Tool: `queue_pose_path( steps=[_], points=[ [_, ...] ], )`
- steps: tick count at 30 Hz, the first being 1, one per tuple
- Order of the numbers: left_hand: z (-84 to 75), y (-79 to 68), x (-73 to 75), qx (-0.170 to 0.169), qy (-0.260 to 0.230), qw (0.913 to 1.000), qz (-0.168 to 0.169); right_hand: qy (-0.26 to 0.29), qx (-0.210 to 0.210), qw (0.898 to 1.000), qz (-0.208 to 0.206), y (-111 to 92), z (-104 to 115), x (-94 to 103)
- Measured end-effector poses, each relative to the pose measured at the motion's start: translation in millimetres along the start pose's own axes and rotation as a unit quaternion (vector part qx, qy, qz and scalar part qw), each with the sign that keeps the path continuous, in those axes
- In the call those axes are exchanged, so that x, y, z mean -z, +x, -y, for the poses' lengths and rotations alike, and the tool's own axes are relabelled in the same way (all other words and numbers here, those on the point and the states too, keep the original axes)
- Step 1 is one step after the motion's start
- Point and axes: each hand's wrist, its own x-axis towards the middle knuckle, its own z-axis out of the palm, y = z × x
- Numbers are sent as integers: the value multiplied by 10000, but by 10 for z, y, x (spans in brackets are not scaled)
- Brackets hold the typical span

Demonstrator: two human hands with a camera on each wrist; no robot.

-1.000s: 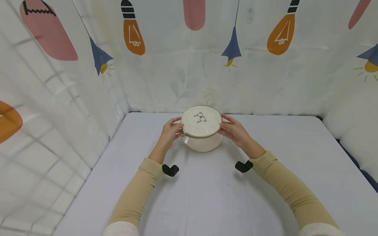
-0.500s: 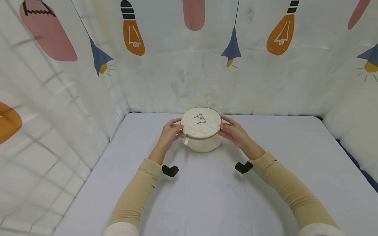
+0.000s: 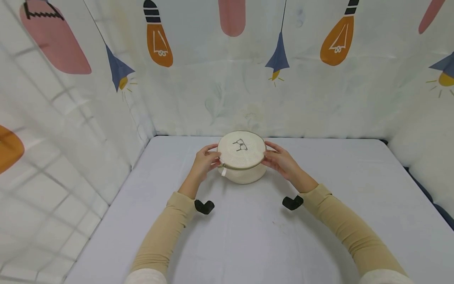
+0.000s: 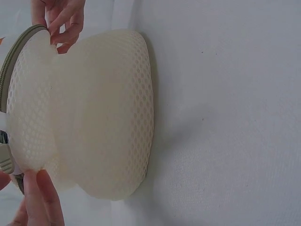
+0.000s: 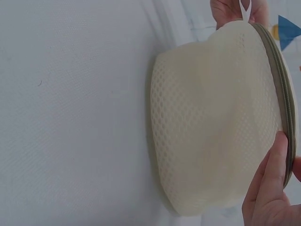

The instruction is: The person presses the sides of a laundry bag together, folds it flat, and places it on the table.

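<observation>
A round cream mesh laundry bag point(image 3: 242, 176) stands on the table near the back, its flat lid facing up and tilted toward me. The lid bears a small dark line drawing point(image 3: 240, 145), and a zipper point(image 5: 283, 89) runs round its edge. My left hand point(image 3: 203, 162) pinches the left side of the rim, close to a white pull tab point(image 3: 224, 171). On the opposite side my right hand point(image 3: 281, 161) pinches the rim between thumb and fingers. Both wrist views show the mesh wall sagging in folds below the zipper, with the base against the tabletop.
A white cloth covers the table point(image 3: 248, 236). Behind it hangs a white curtain point(image 3: 184, 98) printed with lamps and bulbs, and another curtain with grid-like shadows closes the left side. Black wrist mounts point(image 3: 204, 206) stick out from both cuffs.
The bag's lid has sunk slightly and come a little toward me, with both hands keeping their hold on the rim. The base has stayed nearly in place.
</observation>
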Motion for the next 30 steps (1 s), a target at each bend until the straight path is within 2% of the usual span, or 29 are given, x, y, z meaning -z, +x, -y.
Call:
queue_pose_path(
  steps=[30],
  points=[
    [108, -3, -3, 2, -36, 10000, -2, -13, -43, 10000, -8, 0, -129, 30]
  ],
)
